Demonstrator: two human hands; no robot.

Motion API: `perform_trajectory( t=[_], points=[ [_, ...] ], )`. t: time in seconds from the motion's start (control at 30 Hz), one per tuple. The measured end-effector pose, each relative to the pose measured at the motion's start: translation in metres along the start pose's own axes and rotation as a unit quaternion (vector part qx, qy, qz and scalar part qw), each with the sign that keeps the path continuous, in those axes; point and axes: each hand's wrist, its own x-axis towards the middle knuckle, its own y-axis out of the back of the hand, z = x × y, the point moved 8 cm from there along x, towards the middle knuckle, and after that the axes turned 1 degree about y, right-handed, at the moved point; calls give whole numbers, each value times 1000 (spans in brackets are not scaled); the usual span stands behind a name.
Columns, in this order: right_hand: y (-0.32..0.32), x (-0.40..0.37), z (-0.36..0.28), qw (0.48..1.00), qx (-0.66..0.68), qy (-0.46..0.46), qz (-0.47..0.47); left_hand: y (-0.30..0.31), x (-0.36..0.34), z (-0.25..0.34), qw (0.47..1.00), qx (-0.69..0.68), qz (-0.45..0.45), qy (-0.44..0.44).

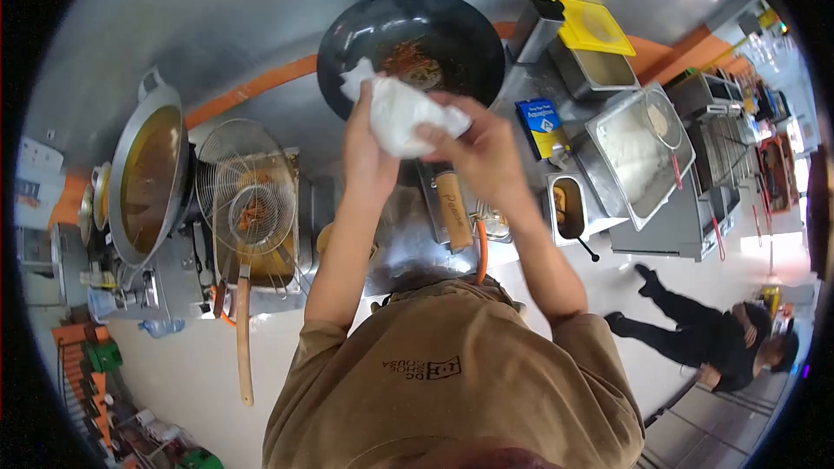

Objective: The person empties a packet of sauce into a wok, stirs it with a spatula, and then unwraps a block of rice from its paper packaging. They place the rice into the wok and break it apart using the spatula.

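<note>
A crumpled white wad, which looks like paper towel or thin cloth, is bunched between my two hands above the near side of the wok. My left hand is closed on its left side, with the thumb pointing up. On the other side my right hand has its fingers bent around the wad's lower right edge, slightly smeared by motion. Beyond them sits a large black wok with reddish-brown residue on its bottom. The wad and my hands hide the wok's near rim.
At left stand a big pan of brown oil and a wire strainer over a tray. Right of the wok are a blue-yellow packet, a tray of white powder and a small sauce container. A person stands at far right.
</note>
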Motion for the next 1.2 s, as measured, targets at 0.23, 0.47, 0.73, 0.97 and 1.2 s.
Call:
perform_trajectory(
  t=[0.23, 0.47, 0.73, 0.97, 1.2],
  points=[
    [4, 123, -57, 835, -492, 231, -84, -13, 74, -24, 950, -215, -89, 209],
    [3, 246, -26, 726, -638, 232, -112, 33, 35, 14, 993, -83, -19, 76],
    [16, 293, -2, 718, -625, 262, -157, 119, -97, -15, 994, -42, 19, 101],
    [13, 289, -23, 756, -561, 289, -174, 146, -137, -16, 990, -57, 38, 123],
    [21, 270, -73, 817, -470, 317, -108, 147, -155, -4, 992, 32, 47, 114]
  ],
)
